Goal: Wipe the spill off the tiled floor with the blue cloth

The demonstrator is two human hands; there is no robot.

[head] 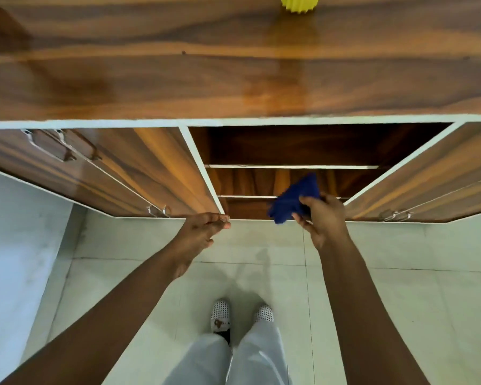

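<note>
My right hand (324,218) grips the crumpled blue cloth (295,198) in front of the open cabinet compartment, just at its lower edge. My left hand (203,232) reaches forward with relaxed fingers, its fingertips touching the bottom corner of the open left cabinet door (161,173). The pale tiled floor (400,301) spreads below both arms. A faint dark smear lies on the tile (261,257) between my hands; whether it is a spill or a shadow I cannot tell.
A glossy wooden countertop (233,65) spans the top, with a yellow ribbed object (300,2) at its far edge. The right cabinet door (428,176) also stands open. Shelves (289,166) show inside. My feet in white dotted shoes (242,315) stand on the tiles.
</note>
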